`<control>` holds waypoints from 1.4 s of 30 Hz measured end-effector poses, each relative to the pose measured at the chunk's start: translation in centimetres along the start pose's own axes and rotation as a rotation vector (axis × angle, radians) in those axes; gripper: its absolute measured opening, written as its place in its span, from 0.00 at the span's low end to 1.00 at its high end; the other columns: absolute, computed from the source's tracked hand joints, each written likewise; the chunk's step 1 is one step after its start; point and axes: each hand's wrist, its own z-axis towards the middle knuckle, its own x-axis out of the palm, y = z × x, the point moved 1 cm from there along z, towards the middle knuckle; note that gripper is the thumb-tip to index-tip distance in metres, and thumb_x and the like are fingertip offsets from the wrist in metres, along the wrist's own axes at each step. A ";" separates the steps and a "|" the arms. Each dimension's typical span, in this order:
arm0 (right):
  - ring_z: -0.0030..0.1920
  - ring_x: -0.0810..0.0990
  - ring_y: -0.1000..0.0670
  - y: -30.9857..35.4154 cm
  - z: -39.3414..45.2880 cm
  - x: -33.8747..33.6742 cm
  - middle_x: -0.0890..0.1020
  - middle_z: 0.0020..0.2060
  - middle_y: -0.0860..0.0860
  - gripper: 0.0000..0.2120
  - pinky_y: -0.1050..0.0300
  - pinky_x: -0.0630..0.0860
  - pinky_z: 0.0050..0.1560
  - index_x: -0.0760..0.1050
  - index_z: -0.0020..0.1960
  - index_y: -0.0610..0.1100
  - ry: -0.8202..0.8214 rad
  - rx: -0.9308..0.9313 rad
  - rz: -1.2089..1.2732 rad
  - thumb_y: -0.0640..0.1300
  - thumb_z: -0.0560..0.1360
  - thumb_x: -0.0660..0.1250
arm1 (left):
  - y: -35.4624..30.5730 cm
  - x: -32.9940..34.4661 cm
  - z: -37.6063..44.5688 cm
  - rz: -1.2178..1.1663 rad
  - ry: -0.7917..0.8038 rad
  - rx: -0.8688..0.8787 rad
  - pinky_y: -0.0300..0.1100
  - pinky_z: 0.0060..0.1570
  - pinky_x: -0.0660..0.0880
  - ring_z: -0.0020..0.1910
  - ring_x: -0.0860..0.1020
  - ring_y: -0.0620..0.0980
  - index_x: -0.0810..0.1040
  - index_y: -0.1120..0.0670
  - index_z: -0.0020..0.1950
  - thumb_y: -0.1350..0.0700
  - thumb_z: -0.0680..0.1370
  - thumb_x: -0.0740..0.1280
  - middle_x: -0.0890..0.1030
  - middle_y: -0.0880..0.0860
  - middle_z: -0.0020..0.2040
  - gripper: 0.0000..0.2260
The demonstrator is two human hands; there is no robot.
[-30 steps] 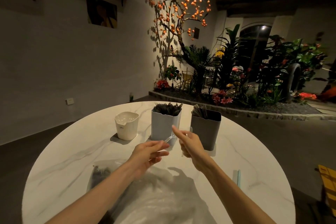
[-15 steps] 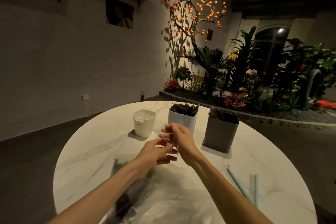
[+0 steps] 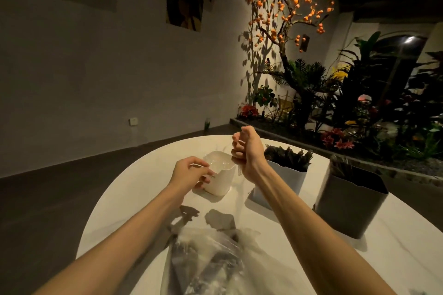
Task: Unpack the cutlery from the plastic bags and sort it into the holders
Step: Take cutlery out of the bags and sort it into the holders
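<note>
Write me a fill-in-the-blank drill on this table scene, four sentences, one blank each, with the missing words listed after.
1. The number of holders standing on the round table is ____.
2. The left hand is in front of the holder whose colour is ____.
3. The dark grey holder stands farthest to the ____.
4. The clear plastic bag lies on the table ____ the two forearms.

Missing words: three; white; right; between

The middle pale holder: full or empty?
Full: the pale holder stands upright, with dark cutlery bristling above its rim.
</note>
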 end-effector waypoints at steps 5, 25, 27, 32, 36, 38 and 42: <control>0.25 0.59 0.54 -1.0 4.6 1.3 0.63 0.24 0.53 0.17 0.61 0.56 0.26 0.66 0.32 0.48 -0.081 -0.125 0.072 0.44 0.80 0.55 | 1.6 -0.2 4.8 0.132 -0.102 0.129 0.45 0.54 0.77 0.58 0.76 0.49 0.79 0.50 0.55 0.61 0.78 0.72 0.78 0.51 0.60 0.09; 0.43 0.78 0.54 -4.6 9.7 1.4 0.80 0.44 0.51 0.15 0.64 0.74 0.41 0.80 0.52 0.41 -0.054 -0.430 -1.015 0.44 0.83 0.56 | 4.1 1.6 7.6 0.147 0.067 0.087 0.53 0.63 0.76 0.68 0.75 0.56 0.80 0.46 0.66 0.58 0.79 0.71 0.76 0.50 0.71 0.16; 0.39 0.80 0.49 -4.1 9.1 0.9 0.83 0.39 0.47 0.17 0.55 0.76 0.43 0.79 0.46 0.41 -0.090 -0.473 -1.326 0.47 0.82 0.55 | 4.1 1.5 7.5 0.136 0.064 0.114 0.50 0.62 0.76 0.66 0.75 0.55 0.81 0.44 0.62 0.58 0.79 0.72 0.77 0.50 0.70 0.14; 0.43 0.81 0.48 -4.5 8.7 0.3 0.85 0.39 0.49 0.22 0.47 0.71 0.62 0.80 0.49 0.42 0.073 -0.335 -1.589 0.49 0.84 0.50 | 4.0 1.4 6.7 0.135 0.037 0.124 0.49 0.58 0.77 0.64 0.76 0.53 0.79 0.45 0.63 0.58 0.79 0.72 0.77 0.49 0.67 0.14; 0.41 0.82 0.46 -4.0 8.4 -0.4 0.85 0.39 0.48 0.21 0.46 0.79 0.55 0.80 0.45 0.42 -0.012 -0.392 -1.366 0.48 0.82 0.50 | 3.6 0.8 5.8 0.215 -0.010 0.176 0.43 0.57 0.73 0.64 0.73 0.49 0.79 0.45 0.63 0.58 0.79 0.71 0.76 0.49 0.68 0.15; 0.43 0.81 0.45 -3.8 8.1 -0.5 0.85 0.40 0.47 0.22 0.46 0.72 0.60 0.79 0.46 0.44 -0.033 -0.409 -1.567 0.50 0.82 0.48 | 3.3 0.5 5.1 0.246 -0.040 0.199 0.41 0.54 0.71 0.62 0.74 0.48 0.80 0.45 0.61 0.58 0.79 0.70 0.75 0.49 0.67 0.12; 0.48 0.81 0.45 -3.4 6.9 -0.5 0.86 0.45 0.49 0.22 0.44 0.67 0.63 0.80 0.50 0.45 0.078 -0.344 -1.482 0.51 0.82 0.48 | 2.0 0.4 2.8 0.303 -0.026 0.224 0.40 0.55 0.72 0.62 0.75 0.49 0.80 0.48 0.62 0.60 0.80 0.68 0.74 0.51 0.65 0.12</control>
